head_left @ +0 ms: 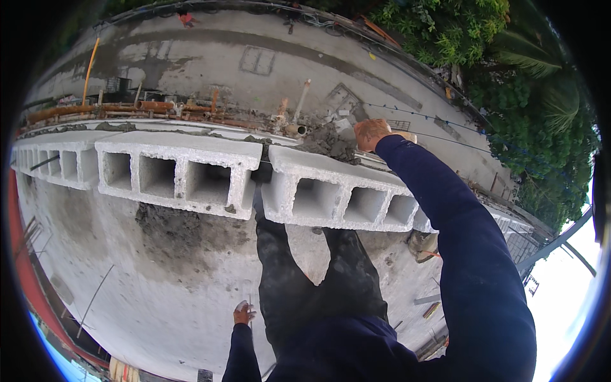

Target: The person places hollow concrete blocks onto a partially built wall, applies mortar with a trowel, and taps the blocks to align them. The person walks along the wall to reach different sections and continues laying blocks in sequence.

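Navy cloth of the right sleeve (471,274) looms closest, well to the right of the middle block (191,144), a pale hollow unit whose cells face the camera. Leftmost, the left block (88,164) stands end to end with the middle block, and a lump of grey mortar (114,127) sits on the far edge near their meeting point. Nearer the wearer than the middle block, toward its right end and well apart from it, is the left hand (243,312); a thin line passes its fingers, too small to make out, so I cannot tell whether they clamp anything. At the middle block's right end comes the joint (262,167): mortar shows at its far side, while the rest looks unfilled. Right of the middle block lies the right block (337,170), with a mortar heap (331,143) along its far edge. Just beside that heap, well right of the middle block, the right hand (371,135) has its fingers curled inward; whether they close on a tool I cannot tell. As I judge it, the blocks are already lined up, the joint is partly filled, and the heap remains to be used.
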`<state>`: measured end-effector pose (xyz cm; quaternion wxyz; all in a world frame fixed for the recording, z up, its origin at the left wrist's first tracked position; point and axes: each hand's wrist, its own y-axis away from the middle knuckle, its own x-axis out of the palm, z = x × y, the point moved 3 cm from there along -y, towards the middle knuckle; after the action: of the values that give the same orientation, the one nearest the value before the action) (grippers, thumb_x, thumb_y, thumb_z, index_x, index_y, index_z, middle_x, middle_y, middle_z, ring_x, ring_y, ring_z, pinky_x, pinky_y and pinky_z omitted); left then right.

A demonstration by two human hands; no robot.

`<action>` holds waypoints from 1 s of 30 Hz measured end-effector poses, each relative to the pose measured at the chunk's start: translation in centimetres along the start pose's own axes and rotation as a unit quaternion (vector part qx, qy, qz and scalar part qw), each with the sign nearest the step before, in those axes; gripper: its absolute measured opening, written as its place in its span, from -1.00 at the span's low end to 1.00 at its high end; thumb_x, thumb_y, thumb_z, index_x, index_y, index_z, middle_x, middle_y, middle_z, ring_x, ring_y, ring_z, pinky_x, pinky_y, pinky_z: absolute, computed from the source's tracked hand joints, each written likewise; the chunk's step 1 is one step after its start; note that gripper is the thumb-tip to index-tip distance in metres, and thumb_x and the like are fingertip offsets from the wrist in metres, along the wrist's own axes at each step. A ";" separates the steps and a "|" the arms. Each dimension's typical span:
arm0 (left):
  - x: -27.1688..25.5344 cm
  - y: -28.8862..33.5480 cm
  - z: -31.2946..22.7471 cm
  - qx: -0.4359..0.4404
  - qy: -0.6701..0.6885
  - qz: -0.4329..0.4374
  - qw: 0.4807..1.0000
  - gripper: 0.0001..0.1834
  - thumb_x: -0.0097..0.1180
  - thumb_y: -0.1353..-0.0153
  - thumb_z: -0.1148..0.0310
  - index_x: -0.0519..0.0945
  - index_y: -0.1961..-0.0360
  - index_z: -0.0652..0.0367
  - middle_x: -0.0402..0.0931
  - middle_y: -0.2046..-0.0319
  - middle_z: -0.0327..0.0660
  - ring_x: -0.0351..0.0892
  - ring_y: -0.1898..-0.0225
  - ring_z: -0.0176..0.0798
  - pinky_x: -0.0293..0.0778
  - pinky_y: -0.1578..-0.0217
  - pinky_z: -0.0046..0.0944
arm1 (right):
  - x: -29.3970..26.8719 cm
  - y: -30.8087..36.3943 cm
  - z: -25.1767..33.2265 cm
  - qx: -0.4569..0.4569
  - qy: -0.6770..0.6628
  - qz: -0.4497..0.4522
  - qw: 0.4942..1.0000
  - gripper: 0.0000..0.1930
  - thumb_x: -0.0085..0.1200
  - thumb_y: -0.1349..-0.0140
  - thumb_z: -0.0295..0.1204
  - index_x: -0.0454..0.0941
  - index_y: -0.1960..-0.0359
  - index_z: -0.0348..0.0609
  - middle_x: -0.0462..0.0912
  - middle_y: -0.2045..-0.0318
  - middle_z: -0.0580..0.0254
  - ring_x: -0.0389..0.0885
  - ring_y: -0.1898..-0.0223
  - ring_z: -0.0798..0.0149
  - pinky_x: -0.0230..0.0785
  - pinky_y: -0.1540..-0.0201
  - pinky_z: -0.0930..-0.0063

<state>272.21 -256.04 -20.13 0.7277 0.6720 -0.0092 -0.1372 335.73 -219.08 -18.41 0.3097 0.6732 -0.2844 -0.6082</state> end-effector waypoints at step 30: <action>6.8 4.2 -7.2 0.135 -0.032 0.002 0.990 -0.57 -0.10 -0.25 0.21 0.32 -0.12 0.12 0.53 0.17 -0.17 0.55 0.44 -0.28 0.45 0.40 -0.33 | 3.8 28.3 4.0 0.100 -0.223 -0.342 0.907 -0.76 0.19 0.11 -0.45 0.37 0.44 -0.20 0.44 0.52 0.16 0.48 0.44 0.13 0.29 0.46 0.28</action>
<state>281.00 -250.21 -17.87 0.6298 0.7594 -0.0519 -0.1546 331.99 -240.52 0.51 -0.0577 0.6030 -0.1578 -0.7798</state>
